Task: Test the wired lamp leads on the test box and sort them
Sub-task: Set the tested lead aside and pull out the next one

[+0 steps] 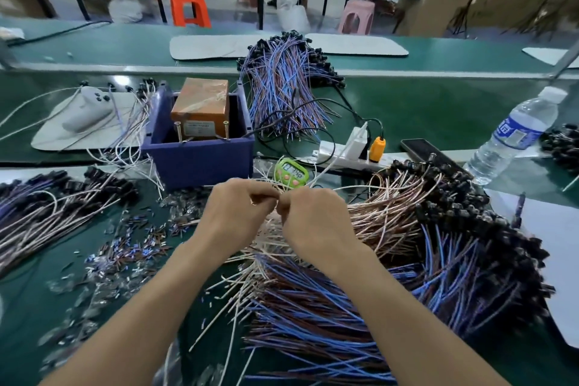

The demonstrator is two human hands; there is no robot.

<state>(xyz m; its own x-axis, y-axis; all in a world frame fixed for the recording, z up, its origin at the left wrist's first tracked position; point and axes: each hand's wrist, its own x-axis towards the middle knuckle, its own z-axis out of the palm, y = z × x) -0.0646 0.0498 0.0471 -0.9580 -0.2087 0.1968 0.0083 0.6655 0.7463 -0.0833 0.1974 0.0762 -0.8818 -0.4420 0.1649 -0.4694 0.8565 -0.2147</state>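
The dark blue plastic test box (197, 160), with an orange block inside it, stands on the green table top (423, 110). Just in front of this box the two hands meet, knuckles up. The left hand (238, 213) and the right hand (313, 219) both have curled fingers, and between them they pinch the thin pale wire ends of one lamp lead (277, 196). The picture is a little blurred there, so I cannot tell more about this lead.

Under the hands, to the right front of the box, lies a big heap of brown and blue wired leads with black sockets (423, 260). A second heap of leads (47, 210) lies to the left front of the box, and a third heap (282, 88) is behind it on the right. Small cut pieces of wire (131, 247) are scattered in front of the box, on the left.

A round green timer (291, 172) is just beside the right front corner of the box. Further right are a white power strip (341, 157), a black phone (423, 147) and a clear water bottle (517, 135).
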